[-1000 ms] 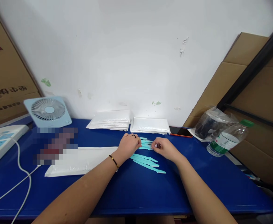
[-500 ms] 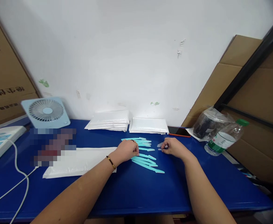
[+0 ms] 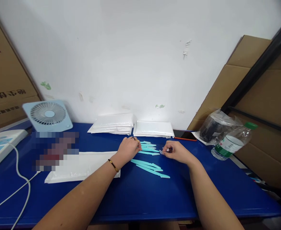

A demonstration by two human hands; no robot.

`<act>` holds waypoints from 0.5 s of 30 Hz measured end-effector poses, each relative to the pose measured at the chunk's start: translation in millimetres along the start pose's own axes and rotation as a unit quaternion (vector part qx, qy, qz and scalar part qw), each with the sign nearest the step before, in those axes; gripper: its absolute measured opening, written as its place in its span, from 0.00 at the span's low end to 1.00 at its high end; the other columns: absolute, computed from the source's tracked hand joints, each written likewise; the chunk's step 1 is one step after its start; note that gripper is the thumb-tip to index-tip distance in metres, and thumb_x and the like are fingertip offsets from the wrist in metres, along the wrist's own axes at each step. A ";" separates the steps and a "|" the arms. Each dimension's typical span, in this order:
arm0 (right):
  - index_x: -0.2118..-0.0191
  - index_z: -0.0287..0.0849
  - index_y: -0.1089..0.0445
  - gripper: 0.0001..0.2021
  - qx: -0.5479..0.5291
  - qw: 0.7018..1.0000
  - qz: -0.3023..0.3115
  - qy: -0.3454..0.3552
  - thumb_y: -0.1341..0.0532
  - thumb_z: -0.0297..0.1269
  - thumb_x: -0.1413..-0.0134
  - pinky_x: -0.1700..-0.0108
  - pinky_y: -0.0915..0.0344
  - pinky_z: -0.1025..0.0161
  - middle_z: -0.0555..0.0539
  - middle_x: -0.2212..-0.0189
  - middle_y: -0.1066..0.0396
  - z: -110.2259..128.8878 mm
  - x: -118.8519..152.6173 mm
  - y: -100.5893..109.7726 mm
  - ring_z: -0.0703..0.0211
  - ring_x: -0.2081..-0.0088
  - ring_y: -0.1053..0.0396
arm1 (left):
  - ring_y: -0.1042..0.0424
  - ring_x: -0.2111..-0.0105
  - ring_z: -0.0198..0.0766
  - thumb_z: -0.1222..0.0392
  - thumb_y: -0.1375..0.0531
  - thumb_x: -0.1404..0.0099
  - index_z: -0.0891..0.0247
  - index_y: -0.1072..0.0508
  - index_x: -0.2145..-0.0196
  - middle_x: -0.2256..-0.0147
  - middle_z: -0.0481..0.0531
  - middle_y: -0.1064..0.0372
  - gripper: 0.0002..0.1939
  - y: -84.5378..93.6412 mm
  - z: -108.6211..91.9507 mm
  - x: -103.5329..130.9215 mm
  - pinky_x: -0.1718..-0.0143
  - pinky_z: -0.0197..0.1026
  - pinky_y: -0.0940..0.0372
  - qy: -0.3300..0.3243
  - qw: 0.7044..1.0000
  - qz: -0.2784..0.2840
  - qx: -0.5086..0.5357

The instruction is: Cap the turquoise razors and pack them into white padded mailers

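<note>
Several turquoise eyebrow razors (image 3: pixel 152 172) lie fanned out on the blue table, their blade ends toward the right. My left hand (image 3: pixel 128 149), with a ring and a bracelet, is closed over the handle ends of the upper razors and pinches one razor (image 3: pixel 151 153). Its fingertips partly hide the handles. Across from it, my right hand (image 3: pixel 177 150) is closed, pinching a small clear plastic cap (image 3: pixel 160 152) at that razor's blade end. Something else pale shows within the right fingers, too small to make out.
A white padded envelope (image 3: pixel 82 166) lies left of the razors. Two stacks of envelopes (image 3: pixel 113 123) (image 3: pixel 153 128) rest against the wall. A phone (image 3: pixel 184 135), a water bottle (image 3: pixel 233 142) and a bagged dark object (image 3: pixel 211 127) stand right; a fan (image 3: pixel 49 113), power strip (image 3: pixel 3 145) and cables left.
My left hand has shifted slightly up and left, showing more of the lower razors. My right hand has moved left, bringing the clear cap to a razor's blade end.
</note>
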State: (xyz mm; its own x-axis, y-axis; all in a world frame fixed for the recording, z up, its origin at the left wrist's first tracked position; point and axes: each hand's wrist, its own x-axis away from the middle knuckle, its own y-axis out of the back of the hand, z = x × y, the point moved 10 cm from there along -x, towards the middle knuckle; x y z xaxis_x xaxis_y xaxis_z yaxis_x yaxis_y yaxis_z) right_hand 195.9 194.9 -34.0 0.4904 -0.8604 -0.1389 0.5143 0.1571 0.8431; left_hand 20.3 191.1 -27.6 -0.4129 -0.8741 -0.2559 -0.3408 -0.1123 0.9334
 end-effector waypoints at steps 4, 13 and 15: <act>0.73 0.42 0.28 0.05 0.003 1.000 0.003 0.007 0.41 0.33 0.54 0.71 0.41 0.67 0.49 0.72 0.32 4.0 -1.2 -3.1 0.64 0.72 0.35 | 0.34 0.63 0.39 0.58 0.44 0.39 0.60 0.27 0.71 0.67 0.49 0.30 0.07 1.6 -4.1 1.0 0.65 0.40 0.48 -0.008 1.000 -0.007 -0.012; 0.73 0.43 0.28 0.04 0.019 0.998 -0.012 0.052 0.41 0.31 0.53 0.71 0.43 0.68 0.50 0.73 0.33 31.3 -7.5 -10.1 0.65 0.73 0.37 | 0.35 0.62 0.38 0.58 0.46 0.36 0.60 0.28 0.70 0.66 0.48 0.31 0.08 5.9 -21.6 3.1 0.62 0.42 0.50 -0.061 0.997 -0.031 -0.040; 0.73 0.43 0.28 0.05 0.027 0.998 -0.026 0.052 0.42 0.31 0.53 0.71 0.43 0.68 0.50 0.72 0.33 31.7 -9.7 -8.7 0.65 0.73 0.37 | 0.35 0.61 0.38 0.58 0.45 0.36 0.60 0.28 0.70 0.65 0.48 0.31 0.08 5.3 -19.3 2.7 0.62 0.42 0.49 -0.048 0.998 -0.033 -0.040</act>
State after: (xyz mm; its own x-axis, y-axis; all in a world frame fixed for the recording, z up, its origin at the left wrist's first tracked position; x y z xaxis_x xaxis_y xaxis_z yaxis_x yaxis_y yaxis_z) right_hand 164.3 186.5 -23.5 0.5356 -0.8112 -0.2347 0.5036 0.0837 0.8599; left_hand 33.7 179.0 -18.5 -0.4719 -0.8147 -0.3371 -0.3039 -0.2086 0.9296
